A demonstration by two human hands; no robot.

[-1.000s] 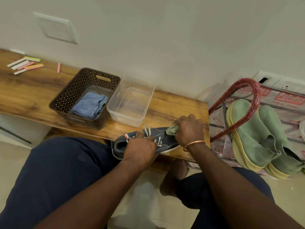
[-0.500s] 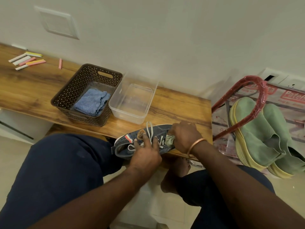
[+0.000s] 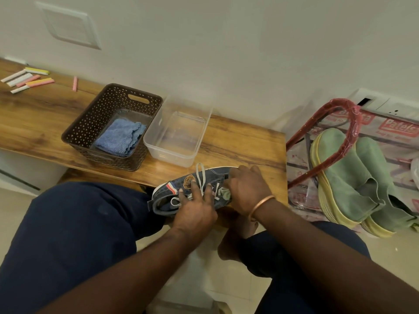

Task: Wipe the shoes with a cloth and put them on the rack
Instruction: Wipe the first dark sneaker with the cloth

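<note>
Shoe (image 3: 174,184) lies at the near edge of the bench (image 3: 249,143), tipped on its side. Its long axis runs left to right, heel opening to my left, toe hidden under the right hand (image 3: 246,191).

Left hand (image 3: 195,209): fingers (image 3: 193,189) spread and laid across the laces, pinning the shoe down; thumb not visible.

Right hand: fingers curled tight on a wad of pale green cloth (image 3: 225,193), pressed against the upper just right of the laces.

Judgement: wiping in progress at the toe end. The rack (image 3: 350,139) stands off the bench's right end, nearer the right hand, toe pointing its way. A green pair (image 3: 349,177) already sits there.
</note>
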